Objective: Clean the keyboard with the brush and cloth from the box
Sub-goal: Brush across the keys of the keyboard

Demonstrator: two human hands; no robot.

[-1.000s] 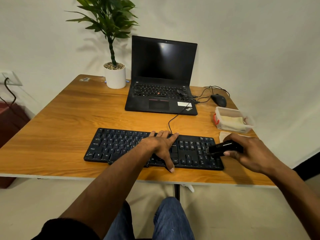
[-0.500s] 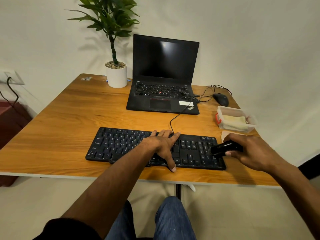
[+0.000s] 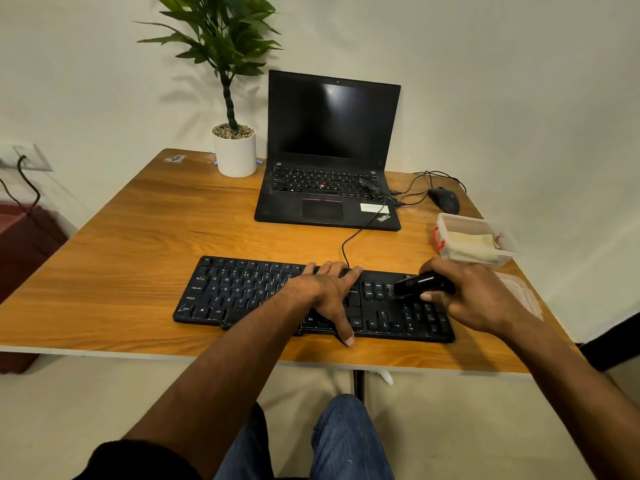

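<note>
A black keyboard (image 3: 242, 292) lies near the front edge of the wooden table (image 3: 138, 244). My left hand (image 3: 329, 289) rests flat on its middle, fingers straight and spread, thumb over the front edge. My right hand (image 3: 474, 296) grips a small black brush (image 3: 420, 284) over the keyboard's right part, its bristle end pointing left at the keys near the number pad. A clear plastic box (image 3: 446, 223) with a red clasp stands at the right edge and holds a pale yellow cloth (image 3: 472, 244).
An open black laptop (image 3: 329, 161) stands behind the keyboard, with a potted plant (image 3: 233, 147) to its left and a black mouse (image 3: 443, 199) with cables to its right. The box's clear lid (image 3: 519, 292) lies by my right wrist. The table's right edge is close.
My right hand has carried the brush a little left and farther over the keyboard, from its right end toward the keys beside the number pad. My left hand has stayed put.
</note>
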